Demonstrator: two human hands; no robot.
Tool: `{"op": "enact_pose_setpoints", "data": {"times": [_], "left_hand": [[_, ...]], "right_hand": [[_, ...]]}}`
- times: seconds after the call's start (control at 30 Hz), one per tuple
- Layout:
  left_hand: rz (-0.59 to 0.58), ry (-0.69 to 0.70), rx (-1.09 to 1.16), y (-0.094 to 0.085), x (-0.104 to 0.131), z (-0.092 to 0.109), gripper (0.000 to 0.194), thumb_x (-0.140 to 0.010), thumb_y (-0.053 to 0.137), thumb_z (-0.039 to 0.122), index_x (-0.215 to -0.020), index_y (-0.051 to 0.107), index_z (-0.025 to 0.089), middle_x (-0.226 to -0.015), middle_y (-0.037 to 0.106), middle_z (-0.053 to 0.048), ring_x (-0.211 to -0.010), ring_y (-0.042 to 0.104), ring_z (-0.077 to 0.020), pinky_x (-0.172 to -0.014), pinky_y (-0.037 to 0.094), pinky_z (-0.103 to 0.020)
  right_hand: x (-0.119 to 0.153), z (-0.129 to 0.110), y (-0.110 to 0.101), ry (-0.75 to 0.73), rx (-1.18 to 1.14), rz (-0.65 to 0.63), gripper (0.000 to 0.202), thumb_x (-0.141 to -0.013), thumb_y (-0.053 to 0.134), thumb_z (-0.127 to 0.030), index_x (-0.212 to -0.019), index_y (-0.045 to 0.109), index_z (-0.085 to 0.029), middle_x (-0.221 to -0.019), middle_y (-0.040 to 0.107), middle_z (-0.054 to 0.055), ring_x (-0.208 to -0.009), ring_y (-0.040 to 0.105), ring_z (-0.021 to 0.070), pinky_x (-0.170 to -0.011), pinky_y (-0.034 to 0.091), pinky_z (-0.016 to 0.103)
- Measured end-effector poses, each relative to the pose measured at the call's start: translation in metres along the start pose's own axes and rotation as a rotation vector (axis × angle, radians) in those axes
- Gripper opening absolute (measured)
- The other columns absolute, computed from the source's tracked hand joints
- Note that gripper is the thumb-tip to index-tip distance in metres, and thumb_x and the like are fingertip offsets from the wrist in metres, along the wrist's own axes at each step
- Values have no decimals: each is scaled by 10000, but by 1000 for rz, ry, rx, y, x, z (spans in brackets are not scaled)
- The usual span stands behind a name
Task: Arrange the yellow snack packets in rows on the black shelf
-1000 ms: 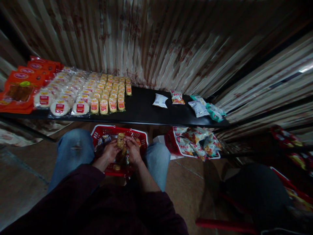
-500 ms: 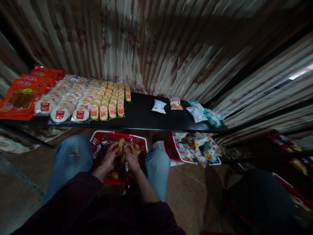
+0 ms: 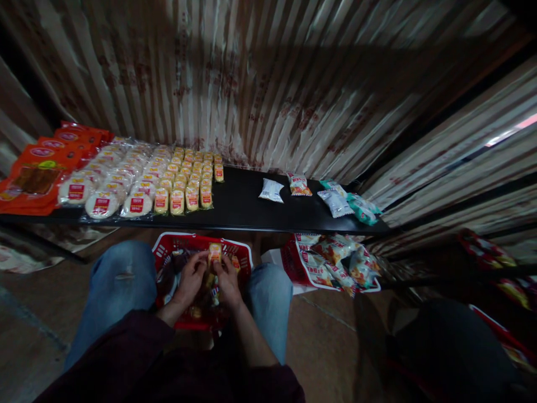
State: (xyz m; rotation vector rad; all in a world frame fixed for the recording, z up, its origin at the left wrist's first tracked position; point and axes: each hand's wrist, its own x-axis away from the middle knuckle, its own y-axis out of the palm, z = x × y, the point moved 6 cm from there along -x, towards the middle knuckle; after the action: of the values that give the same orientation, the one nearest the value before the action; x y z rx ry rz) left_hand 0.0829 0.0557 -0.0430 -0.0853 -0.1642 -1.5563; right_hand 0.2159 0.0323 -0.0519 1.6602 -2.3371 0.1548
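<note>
Over the red basket [image 3: 245,246] between my knees, I hold up a small wrapped yellow snack cake [image 3: 215,252] with its red-and-white label facing me. My right hand [image 3: 229,281] pinches its right side. The fingers of my left hand [image 3: 192,280] are curled closed at its left edge. Below the hands lie more wrapped snacks, mostly hidden in shadow. On the black shelf [image 3: 239,215] ahead, rows of matching yellow snack cakes [image 3: 177,200] stand with their labels outward.
Left of the yellow rows are round white packaged crackers [image 3: 100,205] and orange snack bags [image 3: 36,173]. Several small bags [image 3: 272,190] lie on the shelf's right part. A second basket [image 3: 293,257] full of bags sits at right. A dark rounded shape [image 3: 453,347] is at lower right.
The snack cake has been turned in my fingers, so its labelled face now shows instead of the plain side. The view has tilted slightly, shifting the shelf lower.
</note>
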Motion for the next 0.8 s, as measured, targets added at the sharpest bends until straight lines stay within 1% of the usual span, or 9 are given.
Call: {"op": "enact_pose_setpoints", "data": {"times": [0.1,0.17,0.23,0.3,0.4,0.5,0.57,0.7,0.8], "left_hand": [[-34,99,-57,4,3,17,257,-734,548,223,-961,670,215,-973,676,-51,-884,609,-181,-906,449,-337],[-43,168,-71,7,5,30,255,-746,538,213,-962,673,218,-1004,665,-58,-943,602,-192,-933,437,-347],[-35,220,-77,9,6,41,245,-750,537,208,-946,682,223,-1035,655,-65,-997,589,-204,-957,426,-357],[-21,244,-79,11,5,50,240,-742,543,201,-929,691,228,-1031,653,-68,-1001,585,-212,-957,427,-362],[-29,251,-71,16,1,62,254,-730,547,193,-933,695,231,-1019,651,-72,-989,589,-220,-937,442,-366],[-31,274,-72,21,-6,75,262,-731,540,192,-938,697,232,-1050,646,-78,-1025,584,-229,-935,448,-365],[-18,295,-80,24,-12,84,266,-732,537,186,-941,694,237,-1072,645,-73,-1040,584,-225,-938,451,-357],[-12,343,-142,34,-28,102,294,-752,493,166,-984,668,212,-1066,649,-63,-1016,595,-194,-950,454,-361],[-17,353,-217,43,-44,111,319,-766,454,139,-1018,645,179,-1095,641,-78,-1024,596,-183,-965,454,-376]], "right_hand": [[2,-17,-3,-74,-31,63,330,-718,658,-344,-1039,650,-266,-1020,681,12,-954,618,188,-856,476,296],[2,-26,-2,-87,-56,63,363,-734,645,-360,-1080,629,-250,-1002,686,24,-907,629,179,-848,480,297],[2,-34,-1,-99,-69,45,354,-755,627,-380,-1083,622,-246,-964,696,26,-866,638,176,-820,491,297],[1,-41,-2,-134,-34,37,327,-769,620,-383,-1070,627,-254,-958,701,21,-874,641,180,-830,490,302],[-4,-54,-5,-196,51,51,306,-781,617,-370,-1069,639,-269,-1024,697,19,-957,630,196,-896,466,315],[-10,-71,-7,-254,107,74,307,-784,618,-364,-1074,650,-265,-1090,682,28,-1024,609,210,-927,452,319],[-16,-83,-8,-295,155,96,305,-783,619,-364,-1064,657,-251,-1096,678,41,-1025,606,214,-919,458,320],[-34,-104,-7,-368,259,110,317,-797,592,-372,-1064,652,-211,-1057,683,63,-960,623,206,-893,475,337],[-53,-115,-4,-401,283,104,335,-800,579,-370,-1077,633,-189,-1015,691,65,-922,635,197,-873,487,338]]}}
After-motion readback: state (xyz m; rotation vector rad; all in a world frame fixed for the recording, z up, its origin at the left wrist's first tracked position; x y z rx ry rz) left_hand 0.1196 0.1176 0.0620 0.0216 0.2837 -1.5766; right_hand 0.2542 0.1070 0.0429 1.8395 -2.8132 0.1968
